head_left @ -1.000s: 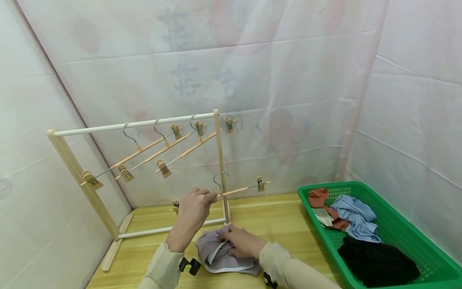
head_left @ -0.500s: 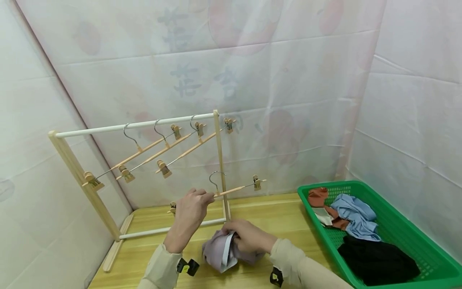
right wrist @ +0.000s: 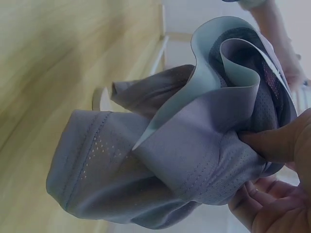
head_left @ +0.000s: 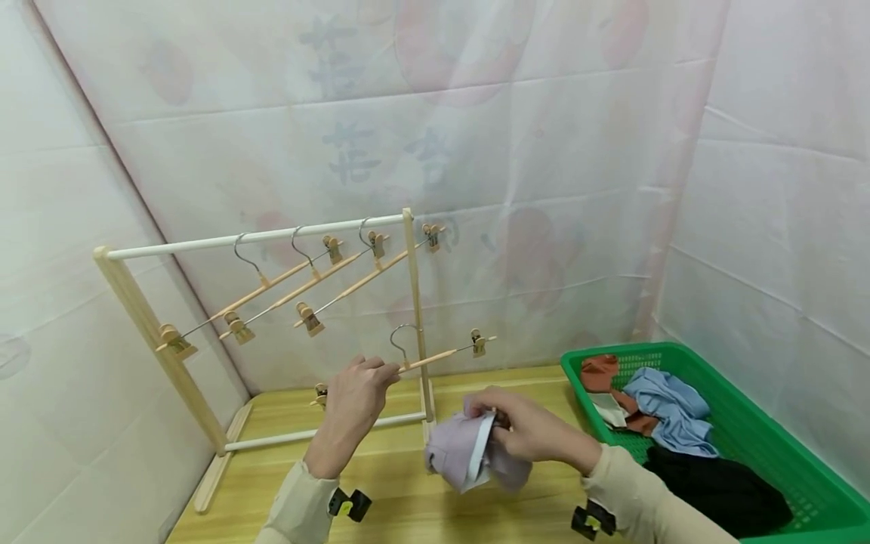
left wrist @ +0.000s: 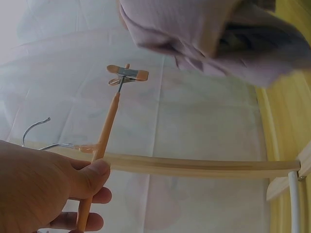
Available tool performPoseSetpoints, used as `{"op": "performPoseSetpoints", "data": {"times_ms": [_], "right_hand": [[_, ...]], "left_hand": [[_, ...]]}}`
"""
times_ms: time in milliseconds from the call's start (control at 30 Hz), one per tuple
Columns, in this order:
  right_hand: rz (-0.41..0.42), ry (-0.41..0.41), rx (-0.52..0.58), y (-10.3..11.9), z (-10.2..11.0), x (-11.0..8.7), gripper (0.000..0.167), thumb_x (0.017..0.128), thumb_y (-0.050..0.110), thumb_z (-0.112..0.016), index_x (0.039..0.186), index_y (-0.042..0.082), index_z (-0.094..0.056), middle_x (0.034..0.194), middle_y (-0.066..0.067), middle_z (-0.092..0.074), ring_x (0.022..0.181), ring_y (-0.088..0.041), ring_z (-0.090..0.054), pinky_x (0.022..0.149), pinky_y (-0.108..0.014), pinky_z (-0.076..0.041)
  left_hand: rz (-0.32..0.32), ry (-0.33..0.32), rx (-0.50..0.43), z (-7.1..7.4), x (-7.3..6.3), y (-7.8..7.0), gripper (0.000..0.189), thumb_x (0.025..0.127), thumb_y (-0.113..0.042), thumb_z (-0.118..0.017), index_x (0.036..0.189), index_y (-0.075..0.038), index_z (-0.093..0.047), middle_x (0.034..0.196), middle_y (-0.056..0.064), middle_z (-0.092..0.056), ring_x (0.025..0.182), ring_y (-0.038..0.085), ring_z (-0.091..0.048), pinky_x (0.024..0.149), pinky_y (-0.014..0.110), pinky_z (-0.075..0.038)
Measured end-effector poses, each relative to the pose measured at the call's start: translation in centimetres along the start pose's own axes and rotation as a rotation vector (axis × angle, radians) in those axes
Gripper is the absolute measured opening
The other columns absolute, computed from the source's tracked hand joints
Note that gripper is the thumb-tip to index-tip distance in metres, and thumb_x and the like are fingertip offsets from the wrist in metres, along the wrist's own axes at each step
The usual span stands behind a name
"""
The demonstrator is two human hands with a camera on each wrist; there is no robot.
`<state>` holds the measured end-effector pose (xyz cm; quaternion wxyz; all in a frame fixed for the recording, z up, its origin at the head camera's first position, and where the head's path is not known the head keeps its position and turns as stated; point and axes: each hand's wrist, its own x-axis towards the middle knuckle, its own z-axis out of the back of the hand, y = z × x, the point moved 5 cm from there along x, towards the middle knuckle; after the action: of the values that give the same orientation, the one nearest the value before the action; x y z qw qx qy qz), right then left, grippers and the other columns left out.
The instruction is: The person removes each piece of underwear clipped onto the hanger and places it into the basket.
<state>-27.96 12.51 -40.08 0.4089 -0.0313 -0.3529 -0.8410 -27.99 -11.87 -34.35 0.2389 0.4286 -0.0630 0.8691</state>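
Note:
In the head view my left hand grips the wooden bar of a clip hanger in front of the rack's right post. The left wrist view shows thumb and fingers around that hanger's bar, close to its metal hook, with one clip at the far end. To the right, my right hand pinches lilac underpants by the pale waistband, holding them bunched over the table. Seen from the right wrist, the underpants hang in loose folds, with thumb and fingers at the fabric; some fingertips are hidden.
A wooden rack with a white top rail stands at the left, carrying three clip hangers. At the right sits a green plastic basket with blue cloth, rust-coloured cloth and black cloth. Fabric walls surround the table.
My right hand has lifted the underpants off the table and carried them to the right. The left hand and its hanger have shifted slightly left.

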Motion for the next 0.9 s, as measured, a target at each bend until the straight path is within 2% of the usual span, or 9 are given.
{"op": "performPoseSetpoints", "data": {"times_ms": [133, 233, 500, 567, 733, 900], "right_hand": [[0.051, -0.071, -0.006, 0.6, 2.9, -2.2, 0.054, 0.080, -0.020, -0.056, 0.110, 0.025, -0.064, 0.107, 0.002, -0.068, 0.077, -0.003, -0.051, 0.062, -0.023, -0.047], [0.054, -0.136, -0.046, 0.8, 5.3, -3.9, 0.053, 0.082, -0.019, -0.058, 0.114, 0.023, -0.066, 0.109, -0.002, -0.070, 0.077, 0.000, -0.054, 0.061, -0.022, -0.049], [-0.057, -0.282, -0.189, -0.2, 11.7, -7.6, 0.044, 0.088, -0.013, -0.062, 0.115, 0.021, -0.067, 0.110, -0.003, -0.071, 0.088, 0.004, -0.062, 0.067, -0.023, -0.054], [-0.091, -0.305, -0.225, -0.6, 13.1, -8.3, 0.042, 0.090, -0.011, -0.062, 0.115, 0.021, -0.067, 0.110, -0.004, -0.071, 0.087, 0.005, -0.062, 0.066, -0.023, -0.054], [-0.114, -0.363, -0.310, -2.2, 15.9, -9.9, 0.037, 0.089, -0.010, -0.064, 0.114, 0.016, -0.069, 0.110, -0.009, -0.072, 0.087, 0.008, -0.061, 0.065, -0.022, -0.055], [-0.167, -0.402, -0.348, -4.8, 18.2, -11.8, 0.035, 0.086, -0.013, -0.065, 0.113, 0.010, -0.070, 0.110, -0.015, -0.071, 0.093, 0.016, -0.056, 0.067, -0.017, -0.055]], "left_hand": [[0.001, 0.006, 0.002, 0.0, -0.1, 0.0, 0.005, 0.082, -0.021, -0.083, 0.087, -0.022, -0.081, 0.067, -0.006, -0.069, 0.054, 0.013, -0.050, 0.042, 0.018, -0.028], [-0.003, 0.007, 0.005, 0.1, -0.2, 0.1, 0.005, 0.082, -0.021, -0.082, 0.087, -0.021, -0.081, 0.066, -0.006, -0.068, 0.053, 0.012, -0.048, 0.042, 0.017, -0.026], [0.001, -0.016, -0.002, 0.4, -0.5, 0.2, 0.005, 0.080, -0.020, -0.084, 0.084, -0.021, -0.080, 0.066, -0.006, -0.067, 0.052, 0.012, -0.046, 0.042, 0.017, -0.025], [0.006, -0.016, -0.002, 0.5, -0.6, 0.3, 0.006, 0.080, -0.020, -0.084, 0.084, -0.021, -0.080, 0.066, -0.006, -0.067, 0.052, 0.012, -0.044, 0.043, 0.017, -0.024], [0.004, -0.009, 0.000, 0.4, -0.9, 0.3, 0.006, 0.080, -0.020, -0.084, 0.085, -0.021, -0.081, 0.066, -0.007, -0.068, 0.052, 0.011, -0.043, 0.043, 0.016, -0.023], [0.000, -0.003, 0.007, 0.3, -1.0, 0.2, 0.005, 0.081, -0.021, -0.083, 0.086, -0.021, -0.081, 0.067, -0.007, -0.068, 0.052, 0.010, -0.044, 0.043, 0.015, -0.022]]}}
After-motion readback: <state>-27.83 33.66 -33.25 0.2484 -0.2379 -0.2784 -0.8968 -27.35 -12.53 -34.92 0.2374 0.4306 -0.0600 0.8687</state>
